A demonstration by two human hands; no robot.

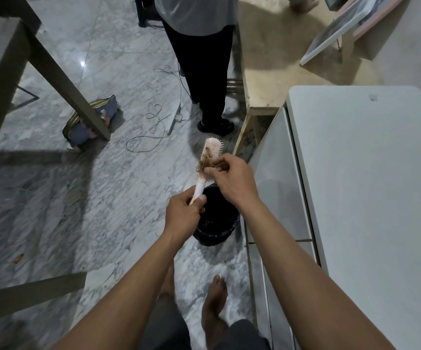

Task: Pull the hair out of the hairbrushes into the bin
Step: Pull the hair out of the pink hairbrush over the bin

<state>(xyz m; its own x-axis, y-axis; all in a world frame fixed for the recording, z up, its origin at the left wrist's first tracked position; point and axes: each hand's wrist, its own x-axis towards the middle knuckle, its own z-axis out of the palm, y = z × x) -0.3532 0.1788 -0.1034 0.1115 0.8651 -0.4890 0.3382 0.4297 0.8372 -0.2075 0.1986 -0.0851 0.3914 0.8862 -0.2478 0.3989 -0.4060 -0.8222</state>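
**Mid-pull on the pink brush, above the bin**

I've got the left hand [183,210] wrapped around the white handle end of the pink paddle hairbrush [211,147]. It holds the brush with the head tipped away, over the far rim of the black lined bin [217,232]. The right hand [232,176] is up against the bristle face, thumb and fingertips pinched on the brown tangle of hair [205,160]. The two hands sit close together but do not touch.

As I read it, the clump is lodged across the lower half of the pad, so this brush is not clean yet. Brownish wisps inside the bin suggest some hair has gone in already, though I can't be sure of that. No other hairbrush shows, so I can't say how many are left.

Right of the bin stands a white table [368,198]. Beyond the bin are another person's legs [207,79] and a power strip [174,118] with cables on the marble floor.
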